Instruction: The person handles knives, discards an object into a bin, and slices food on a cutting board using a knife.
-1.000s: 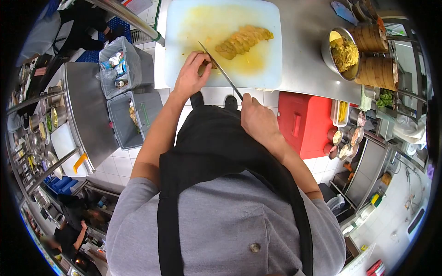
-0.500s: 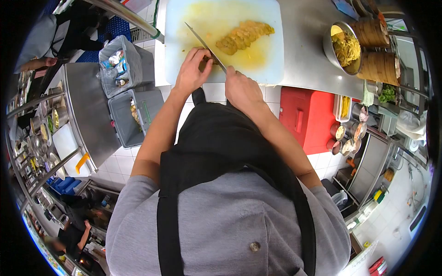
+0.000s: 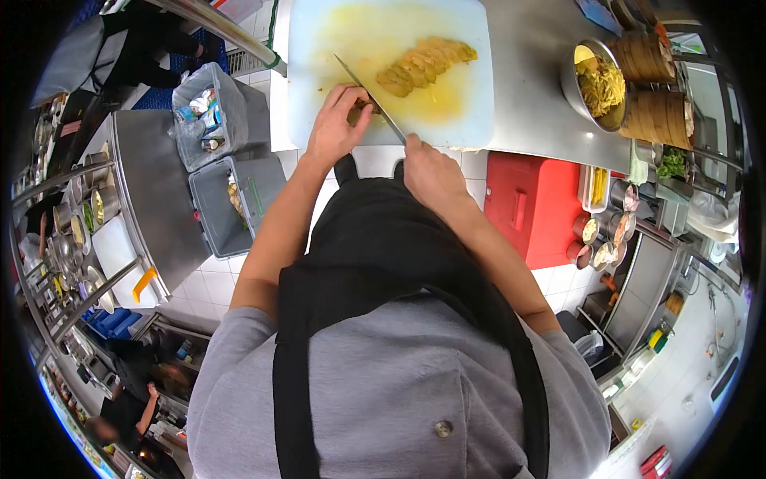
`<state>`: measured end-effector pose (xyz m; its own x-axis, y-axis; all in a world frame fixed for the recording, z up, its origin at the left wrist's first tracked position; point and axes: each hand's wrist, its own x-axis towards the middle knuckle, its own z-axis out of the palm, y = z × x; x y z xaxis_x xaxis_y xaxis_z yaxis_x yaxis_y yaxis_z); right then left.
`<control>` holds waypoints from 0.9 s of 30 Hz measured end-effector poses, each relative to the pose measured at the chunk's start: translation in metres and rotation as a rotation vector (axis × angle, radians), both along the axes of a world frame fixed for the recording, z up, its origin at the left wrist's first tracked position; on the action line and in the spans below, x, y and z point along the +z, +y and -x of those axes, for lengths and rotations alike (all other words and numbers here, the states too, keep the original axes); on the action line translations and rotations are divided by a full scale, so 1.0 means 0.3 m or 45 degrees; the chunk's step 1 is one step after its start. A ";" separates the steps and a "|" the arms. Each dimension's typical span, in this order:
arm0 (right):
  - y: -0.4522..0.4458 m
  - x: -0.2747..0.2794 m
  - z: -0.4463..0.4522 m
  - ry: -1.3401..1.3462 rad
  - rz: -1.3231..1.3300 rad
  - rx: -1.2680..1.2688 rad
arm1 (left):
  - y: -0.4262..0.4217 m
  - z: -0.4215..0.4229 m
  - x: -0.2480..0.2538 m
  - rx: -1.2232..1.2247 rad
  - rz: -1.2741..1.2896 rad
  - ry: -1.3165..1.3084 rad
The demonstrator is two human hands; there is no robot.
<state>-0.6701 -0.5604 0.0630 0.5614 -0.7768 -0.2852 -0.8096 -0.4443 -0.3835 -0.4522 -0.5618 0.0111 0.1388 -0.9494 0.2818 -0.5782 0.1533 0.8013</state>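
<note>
My right hand [image 3: 435,172] grips the handle of a long kitchen knife [image 3: 369,93], whose blade points up and to the left across the board. At the lower left of the white cutting board [image 3: 471,132], my left hand [image 3: 339,124] curls its fingers over a small brownish-yellow piece of food [image 3: 359,110], mostly hidden beneath them. The blade lies just right of these fingertips. Overlapping yellow-green slices, looking like pickled vegetable [image 3: 425,65], lie in a row farther up the board. Yellow liquid stains the surface around them.
Right on the steel counter [image 3: 531,72] stands a metal bowl [image 3: 568,84] of yellow shreds, beside bamboo steamers [image 3: 654,118]. A red box [image 3: 531,207] sits below. Left are grey bins [image 3: 254,104] and a steel table [image 3: 155,191]. Other people [image 3: 120,419] stand at the left.
My right hand and the knife have shifted right and slightly toward me. My left hand stays nearly in place over the food, and the row of slices looks the same.
</note>
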 end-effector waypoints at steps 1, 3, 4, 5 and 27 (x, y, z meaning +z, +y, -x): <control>0.017 0.010 0.020 -0.002 0.001 -0.001 | 0.001 0.002 -0.007 0.013 -0.018 0.008; 0.070 0.049 0.087 0.036 -0.109 -0.036 | -0.001 0.001 -0.017 0.034 -0.030 0.014; 0.082 0.048 0.105 0.036 -0.107 -0.030 | 0.000 0.001 -0.022 0.039 -0.030 0.035; 0.093 0.045 0.120 0.042 -0.115 -0.035 | 0.003 0.002 -0.025 0.043 -0.033 0.055; 0.062 0.118 0.209 0.064 0.290 -0.152 | -0.111 -0.086 0.163 -0.058 -0.194 -0.173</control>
<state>-0.7327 -0.5417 0.0985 0.4513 -0.8841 -0.1210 -0.8771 -0.4146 -0.2424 -0.4263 -0.5950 0.0599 0.0649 -0.9869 0.1480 -0.6781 0.0652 0.7321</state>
